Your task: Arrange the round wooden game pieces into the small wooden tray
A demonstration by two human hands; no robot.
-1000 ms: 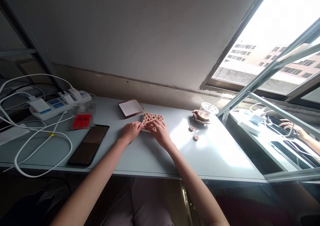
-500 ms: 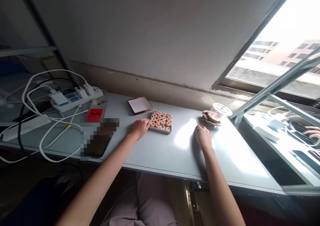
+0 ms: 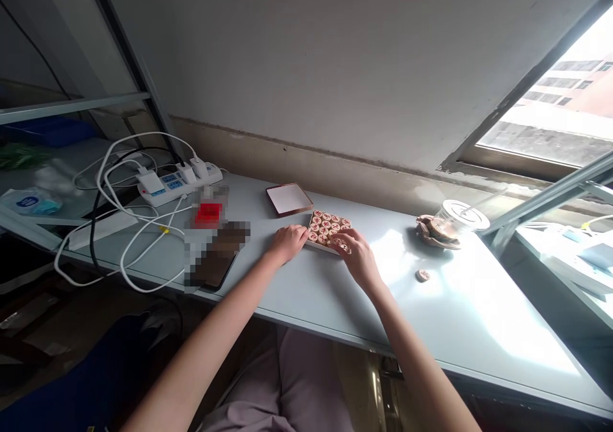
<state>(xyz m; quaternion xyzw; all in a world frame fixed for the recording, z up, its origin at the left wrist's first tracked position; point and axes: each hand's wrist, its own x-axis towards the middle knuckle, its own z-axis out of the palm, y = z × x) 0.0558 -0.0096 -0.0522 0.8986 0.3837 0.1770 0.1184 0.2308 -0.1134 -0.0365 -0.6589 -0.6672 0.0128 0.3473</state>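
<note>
A shallow box point(image 3: 322, 247) filled with round wooden Chinese chess pieces point(image 3: 326, 223) sits on the table, most showing red characters. My left hand point(image 3: 289, 242) rests at its left edge, fingers bent around the rim. Over the box's front right corner is my right hand point(image 3: 357, 253), its thumb and fingers closed on a chess piece point(image 3: 341, 244) that is partly hidden. One loose chess piece point(image 3: 423, 275) lies on the table to the right. Behind the box is an open box lid point(image 3: 290, 200), its pale inside facing up.
A lidded plastic cup point(image 3: 462, 216) and a crumpled brown item point(image 3: 433, 233) stand at the right. At the left are a power strip point(image 3: 179, 186) with tangled white cables, a phone point(image 3: 218, 260) and a red-marked case point(image 3: 208, 214). A metal frame point(image 3: 550, 205) borders the table's right.
My right hand has moved left from beside the cup to the chess box. A loose piece now shows on the table. My left hand stays at the box; the view has shifted left.
</note>
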